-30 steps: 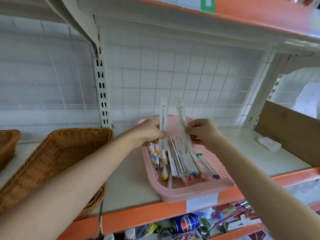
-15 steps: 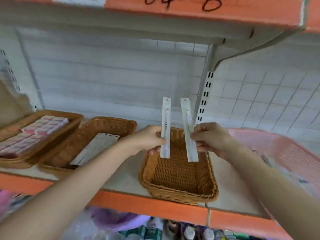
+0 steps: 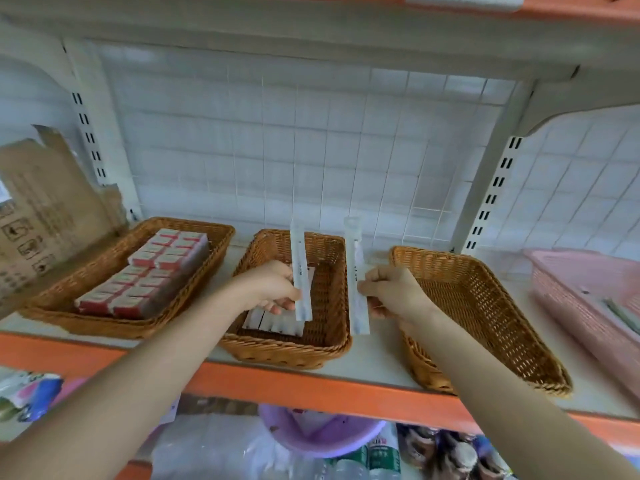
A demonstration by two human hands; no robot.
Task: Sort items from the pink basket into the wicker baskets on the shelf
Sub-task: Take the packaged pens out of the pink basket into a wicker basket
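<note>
My left hand [image 3: 273,289] pinches a long white packet [image 3: 298,258] upright over the middle wicker basket [image 3: 332,327], which holds several flat white packets at its bottom. My right hand [image 3: 391,291] pinches a second long white packet [image 3: 355,261] upright over the gap between the middle basket and the right wicker basket [image 3: 485,306], which looks bare inside. The left wicker basket [image 3: 104,323] is filled with red-and-white boxes [image 3: 145,271]. The pink basket [image 3: 581,292] stands at the far right of the shelf, with a few pens showing in it.
Torn brown cardboard [image 3: 41,209] leans at the far left. A white wire grid backs the shelf, and slotted uprights [image 3: 491,195] stand at both sides. The orange shelf edge [image 3: 311,386] runs in front. Below it sit a purple basin [image 3: 322,434] and packaged goods.
The view and both hands have swung left from the pink basket. Each hand lifted a white packet out of it and now holds it over the middle wicker basket.
</note>
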